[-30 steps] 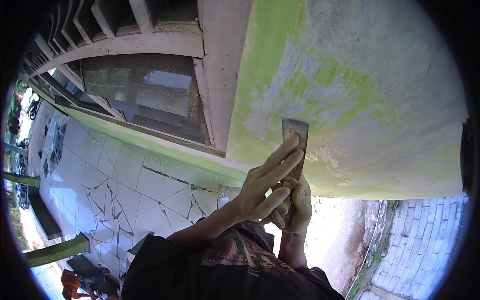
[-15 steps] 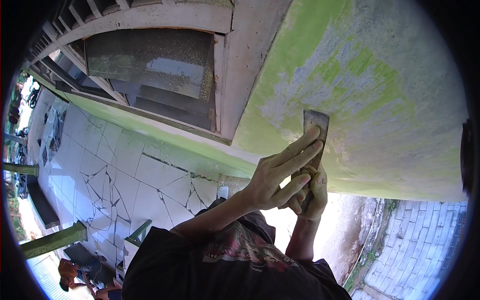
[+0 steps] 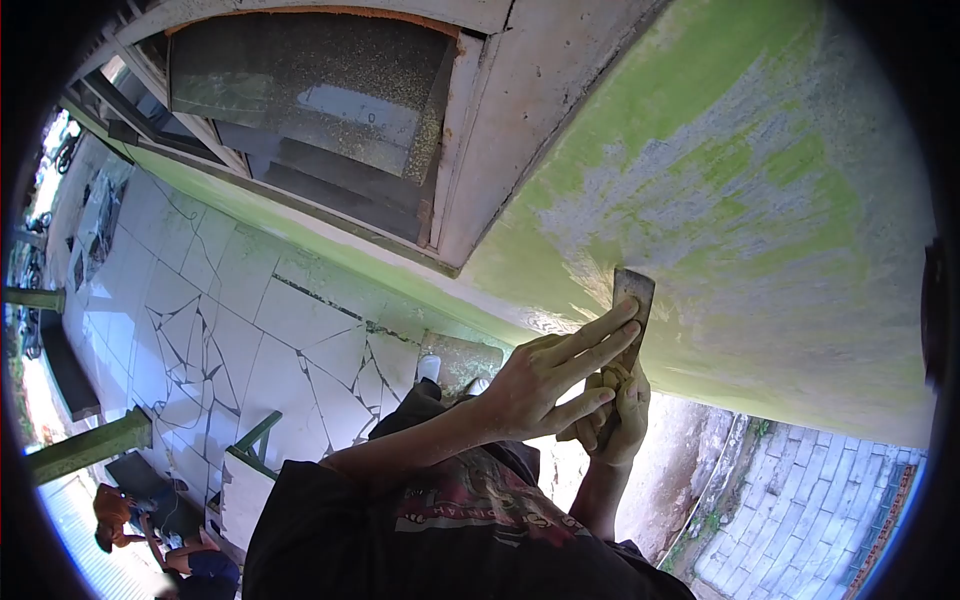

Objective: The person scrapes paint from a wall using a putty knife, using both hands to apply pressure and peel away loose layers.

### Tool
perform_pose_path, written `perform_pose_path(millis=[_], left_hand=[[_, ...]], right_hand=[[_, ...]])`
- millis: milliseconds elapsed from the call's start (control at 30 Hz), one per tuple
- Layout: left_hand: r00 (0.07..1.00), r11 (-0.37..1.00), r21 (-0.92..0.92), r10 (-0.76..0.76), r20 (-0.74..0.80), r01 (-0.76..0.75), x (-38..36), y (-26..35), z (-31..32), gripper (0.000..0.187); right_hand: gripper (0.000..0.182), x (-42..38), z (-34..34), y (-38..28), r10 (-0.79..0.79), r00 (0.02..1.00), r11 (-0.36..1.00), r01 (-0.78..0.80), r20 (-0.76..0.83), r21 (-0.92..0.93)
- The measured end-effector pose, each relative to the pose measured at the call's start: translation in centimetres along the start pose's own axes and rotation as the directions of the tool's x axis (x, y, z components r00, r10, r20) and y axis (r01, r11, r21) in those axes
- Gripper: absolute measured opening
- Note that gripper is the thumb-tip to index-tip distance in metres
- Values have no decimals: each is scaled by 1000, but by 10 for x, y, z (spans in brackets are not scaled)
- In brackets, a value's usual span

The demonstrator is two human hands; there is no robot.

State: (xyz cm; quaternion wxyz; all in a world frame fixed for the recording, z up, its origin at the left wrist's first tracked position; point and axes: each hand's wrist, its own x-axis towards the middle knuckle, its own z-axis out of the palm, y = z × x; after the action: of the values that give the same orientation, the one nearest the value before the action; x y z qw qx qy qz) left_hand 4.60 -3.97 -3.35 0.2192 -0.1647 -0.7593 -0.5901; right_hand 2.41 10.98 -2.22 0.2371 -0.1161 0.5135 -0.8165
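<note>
A scraper point(image 3: 634, 289) with a flat metal blade rests its broad end against the green and grey wall point(image 3: 760, 230), on a patch where the paint is worn. My right hand point(image 3: 622, 425) is closed around its handle, which is mostly hidden by the fingers. My left hand point(image 3: 545, 385) reaches in from the left with its fingers stretched out and apart. Two fingertips lie on the blade, and the lower fingers are close to my right hand; whether they touch it is unclear.
A framed window point(image 3: 320, 110) is at the upper left. Below it lies a floor of broken tiles point(image 3: 250, 340). A green post point(image 3: 90, 447) stands at the lower left, near another person point(image 3: 115, 515). Paving point(image 3: 800, 510) shows at the lower right.
The scraper and both hands appear lower in the view and lower against the worn wall patch. The camera view has shifted too. Both hands keep the same hold.
</note>
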Motion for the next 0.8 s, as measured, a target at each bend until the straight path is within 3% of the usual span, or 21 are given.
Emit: perform_pose_path(millis=[67, 167, 233, 367, 500, 533, 567, 800], left_hand=[[996, 1000, 9, -17, 89, 16, 0, 5, -3, 64], [999, 999, 2, -33, -16, 33, -2, 8, 5, 67], [998, 1000, 8, -17, -61, 17, -1, 8, 7, 66], [990, 999, -1, 46, -135, -46, -4, 4, 19, 63], [962, 964, -254, 7, -272, -79, -2, 10, 39, 58], [961, 963, -258, -1, -277, -73, -2, 11, 39, 58], [963, 962, -263, -1, -270, -73, 0, 11, 36, 58], [958, 968, -236, 9, -287, -80, 6, 9, 37, 58]], right_hand=[[58, -6, 5, -5, 21, 1000, 1000, -21, -19, 3], [56, -5, 9, -5, 33, 999, 999, -33, -9, 22], [57, -3, 15, 7, -42, 997, 997, 37, -72, -63], [59, -8, 14, 0, -7, 998, 1000, 9, -60, 28], [60, -6, 19, -8, 24, 996, 998, -29, -88, -54], [62, -3, 20, -9, 8, 999, 998, -11, -36, -66], [62, -3, 19, -1, -43, 993, 990, 28, -109, -137], [56, 0, 8, 0, -14, 1000, 991, 11, -22, -136]])
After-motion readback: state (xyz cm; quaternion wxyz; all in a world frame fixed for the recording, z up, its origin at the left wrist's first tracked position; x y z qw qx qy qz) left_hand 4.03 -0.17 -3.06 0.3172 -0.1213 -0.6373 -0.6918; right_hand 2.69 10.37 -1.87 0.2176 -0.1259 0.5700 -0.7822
